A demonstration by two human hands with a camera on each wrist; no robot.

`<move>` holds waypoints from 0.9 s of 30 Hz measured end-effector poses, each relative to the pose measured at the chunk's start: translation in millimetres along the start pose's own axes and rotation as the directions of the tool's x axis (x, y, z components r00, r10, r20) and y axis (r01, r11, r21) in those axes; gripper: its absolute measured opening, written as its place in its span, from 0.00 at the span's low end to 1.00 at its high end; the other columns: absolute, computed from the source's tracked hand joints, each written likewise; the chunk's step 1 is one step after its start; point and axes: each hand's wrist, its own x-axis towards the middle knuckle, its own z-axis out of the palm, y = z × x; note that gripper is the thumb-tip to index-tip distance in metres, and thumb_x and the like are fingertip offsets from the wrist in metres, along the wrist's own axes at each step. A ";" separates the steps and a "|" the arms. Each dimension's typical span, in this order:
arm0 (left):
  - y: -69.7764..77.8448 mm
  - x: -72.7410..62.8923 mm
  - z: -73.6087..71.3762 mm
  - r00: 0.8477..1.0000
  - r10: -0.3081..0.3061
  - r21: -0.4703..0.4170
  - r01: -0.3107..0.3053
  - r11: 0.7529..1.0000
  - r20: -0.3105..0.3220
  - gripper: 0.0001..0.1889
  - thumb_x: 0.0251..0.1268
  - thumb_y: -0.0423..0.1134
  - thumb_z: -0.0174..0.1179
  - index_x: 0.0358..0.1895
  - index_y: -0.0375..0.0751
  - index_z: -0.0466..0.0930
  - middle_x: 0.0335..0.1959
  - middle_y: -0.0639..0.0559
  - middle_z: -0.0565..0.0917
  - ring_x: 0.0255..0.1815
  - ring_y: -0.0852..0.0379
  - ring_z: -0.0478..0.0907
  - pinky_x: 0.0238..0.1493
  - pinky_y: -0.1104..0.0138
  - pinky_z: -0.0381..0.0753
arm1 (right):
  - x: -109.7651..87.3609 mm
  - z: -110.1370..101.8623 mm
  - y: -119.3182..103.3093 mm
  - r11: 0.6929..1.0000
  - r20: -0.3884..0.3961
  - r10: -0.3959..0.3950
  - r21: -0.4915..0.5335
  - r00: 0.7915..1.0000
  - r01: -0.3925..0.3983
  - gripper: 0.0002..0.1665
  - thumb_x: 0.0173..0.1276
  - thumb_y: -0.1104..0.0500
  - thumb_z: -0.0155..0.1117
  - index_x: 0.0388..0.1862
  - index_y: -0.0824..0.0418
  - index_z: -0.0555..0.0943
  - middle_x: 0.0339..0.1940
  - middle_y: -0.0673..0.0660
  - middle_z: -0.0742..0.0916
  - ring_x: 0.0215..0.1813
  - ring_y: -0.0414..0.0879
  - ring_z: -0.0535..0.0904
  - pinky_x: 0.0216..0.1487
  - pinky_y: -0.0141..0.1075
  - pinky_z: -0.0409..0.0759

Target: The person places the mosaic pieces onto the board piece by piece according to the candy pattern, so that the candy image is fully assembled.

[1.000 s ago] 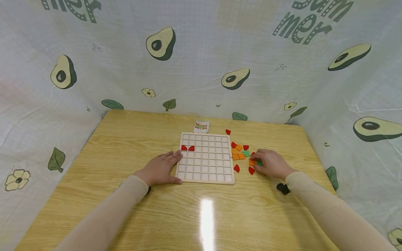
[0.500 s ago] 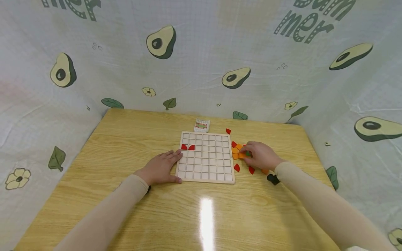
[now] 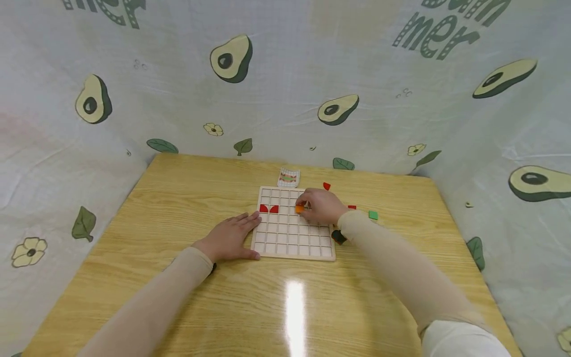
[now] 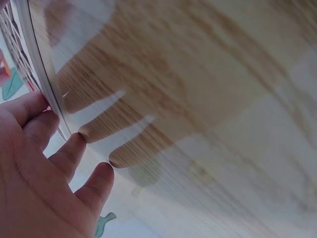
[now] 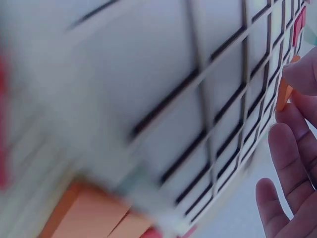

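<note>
rt hand is pinching orange tile over grid board; lt hand, fingers spread, is touching board's lt edge nr red pcs.

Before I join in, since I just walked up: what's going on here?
A person's right hand pinches an orange tile over the grid board. The left hand rests at the board's left edge. Two red pieces lie in its cells, and a green tile lies on the table to the right.
</note>
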 end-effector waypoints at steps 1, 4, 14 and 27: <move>0.2 -0.1 -0.3 1.000 -0.001 0.001 0.001 1.000 0.002 0.55 0.55 0.74 0.60 0.80 0.44 0.54 0.81 0.51 0.51 0.78 0.41 0.52 0.73 0.47 0.57 | 4.1 1.6 -2.8 1.000 -0.001 -0.001 0.008 1.000 0.001 0.14 0.66 0.56 0.69 0.51 0.53 0.87 0.45 0.47 0.84 0.43 0.42 0.79 0.46 0.39 0.80; 0.7 -0.2 -1.2 1.000 0.000 -0.006 0.000 1.000 0.000 0.55 0.55 0.74 0.61 0.80 0.44 0.54 0.81 0.51 0.51 0.78 0.41 0.51 0.73 0.47 0.56 | 14.0 7.5 -8.7 1.000 -0.002 0.005 0.015 1.000 -0.005 0.14 0.65 0.56 0.69 0.51 0.52 0.87 0.44 0.47 0.84 0.42 0.42 0.78 0.45 0.39 0.79; -3.4 1.5 1.8 1.000 -0.002 0.007 0.002 1.000 -0.002 0.56 0.54 0.76 0.59 0.80 0.45 0.54 0.81 0.52 0.51 0.78 0.43 0.51 0.73 0.48 0.57 | 31.3 18.3 -18.3 1.000 -0.001 -0.021 0.003 1.000 0.021 0.15 0.66 0.58 0.67 0.51 0.53 0.87 0.44 0.48 0.84 0.43 0.42 0.78 0.46 0.38 0.79; -3.2 1.6 2.8 1.000 -0.001 -0.001 0.001 1.000 -0.012 0.56 0.54 0.76 0.59 0.80 0.45 0.55 0.81 0.51 0.51 0.78 0.43 0.51 0.73 0.48 0.57 | 36.2 21.4 -24.6 0.999 0.034 0.024 -0.034 0.999 -0.023 0.16 0.66 0.56 0.68 0.52 0.52 0.87 0.46 0.47 0.84 0.42 0.42 0.78 0.47 0.38 0.79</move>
